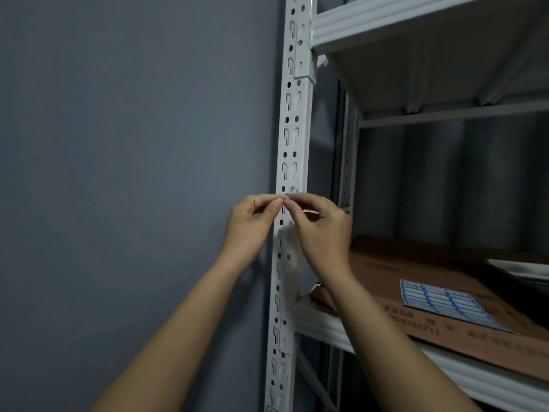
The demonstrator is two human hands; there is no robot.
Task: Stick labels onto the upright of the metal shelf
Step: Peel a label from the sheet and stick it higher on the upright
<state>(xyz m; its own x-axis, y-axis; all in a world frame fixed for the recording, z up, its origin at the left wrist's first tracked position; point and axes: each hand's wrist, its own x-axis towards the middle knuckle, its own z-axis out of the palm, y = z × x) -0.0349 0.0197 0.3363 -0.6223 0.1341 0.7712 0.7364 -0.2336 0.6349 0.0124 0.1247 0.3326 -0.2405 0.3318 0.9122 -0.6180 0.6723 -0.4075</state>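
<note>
The white perforated upright [292, 120] of the metal shelf runs top to bottom through the middle of the view. My left hand [249, 224] and my right hand [320, 230] meet in front of it at mid height. Both pinch a small blue-edged label [287, 196] between thumb and fingertips, right at the upright's face. Only a sliver of the label shows between the fingertips. A sheet of blue-bordered labels [442, 301] lies flat on a brown cardboard box [416, 263] on the shelf board to the right.
A grey wall [133, 173] fills the left half. The shelf board above [416, 22] overhangs at the top right. The lower shelf's white front rail [386, 337] crosses under my right forearm. A second upright [346, 162] stands deeper inside the shelf.
</note>
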